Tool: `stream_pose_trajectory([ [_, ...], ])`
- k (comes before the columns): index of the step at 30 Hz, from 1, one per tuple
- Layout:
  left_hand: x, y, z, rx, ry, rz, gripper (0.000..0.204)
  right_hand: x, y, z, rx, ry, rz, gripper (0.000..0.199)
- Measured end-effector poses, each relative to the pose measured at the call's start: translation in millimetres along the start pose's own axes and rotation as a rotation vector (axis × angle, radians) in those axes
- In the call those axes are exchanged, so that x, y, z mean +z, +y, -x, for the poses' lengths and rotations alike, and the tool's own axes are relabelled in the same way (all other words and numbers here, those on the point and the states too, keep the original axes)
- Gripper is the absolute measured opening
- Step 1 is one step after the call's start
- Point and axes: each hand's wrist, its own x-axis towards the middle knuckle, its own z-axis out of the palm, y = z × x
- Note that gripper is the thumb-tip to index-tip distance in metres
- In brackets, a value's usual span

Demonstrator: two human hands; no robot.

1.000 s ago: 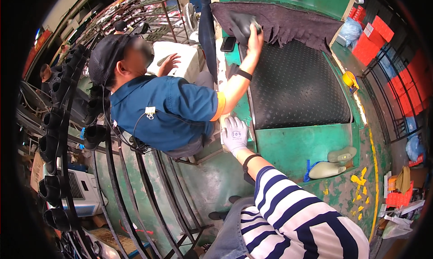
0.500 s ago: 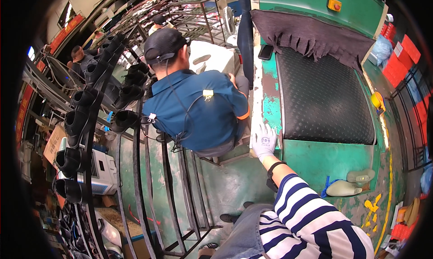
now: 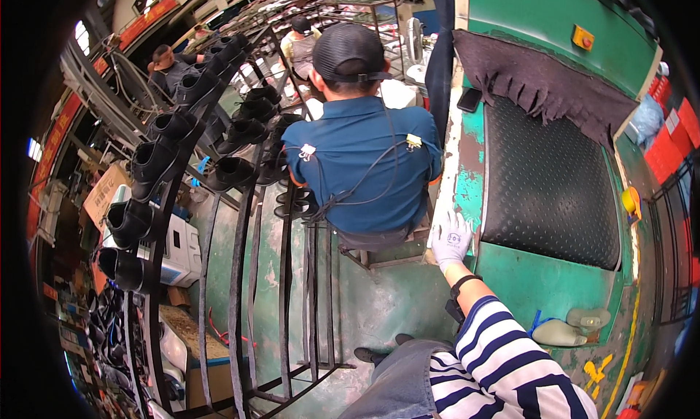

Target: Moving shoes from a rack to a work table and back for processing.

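Observation:
My right hand [image 3: 451, 242], in a white glove with a small print on its back, lies flat on the worn, paint-chipped edge [image 3: 446, 189] of a green machine. Its fingers are stretched out, and nothing shows in them. A dark band [image 3: 464, 284] circles that wrist below the striped sleeve. Beside the hand, to the right, is the machine's black dimpled belt [image 3: 550, 185]. A black phone [image 3: 469, 99] rests farther along the same edge. My left hand is out of view.
Close ahead on the left sits a co-worker in a blue shirt [image 3: 364, 164]. A metal rack [image 3: 237, 302] carrying black shoes [image 3: 175, 131] stands left. A dark fringed cloth [image 3: 539, 80] hangs over the belt. Pale shoe lasts [image 3: 558, 332] lie at the machine's near right corner.
The view has swung left, so everything sits farther right and lower. The co-worker has straightened up, with the head turned away. My right hand stays on the machine's edge.

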Motion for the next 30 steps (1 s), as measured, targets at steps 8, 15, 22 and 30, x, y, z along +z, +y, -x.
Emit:
stream_pose_trajectory([
  [8,15.3,2.4,-5.3,0.028,0.173,-0.057,0.020,1.6,0.1,1.1,-0.001,-0.020,0.039,0.054],
  [15,11.2,0.1,-6.5,0.011,0.196,0.133,0.023,-2.1,-4.1,-1.0,0.022,-0.072,0.031,0.054],
  [22,-10.7,1.2,-12.2,-0.096,-0.105,0.341,0.034,-2.7,-2.0,-0.5,-0.003,-0.071,0.049,0.055],
  [30,-56.9,-26.4,-23.8,-0.232,-0.637,1.021,0.069,4.6,-6.0,-5.7,0.017,-0.191,0.118,0.064],
])
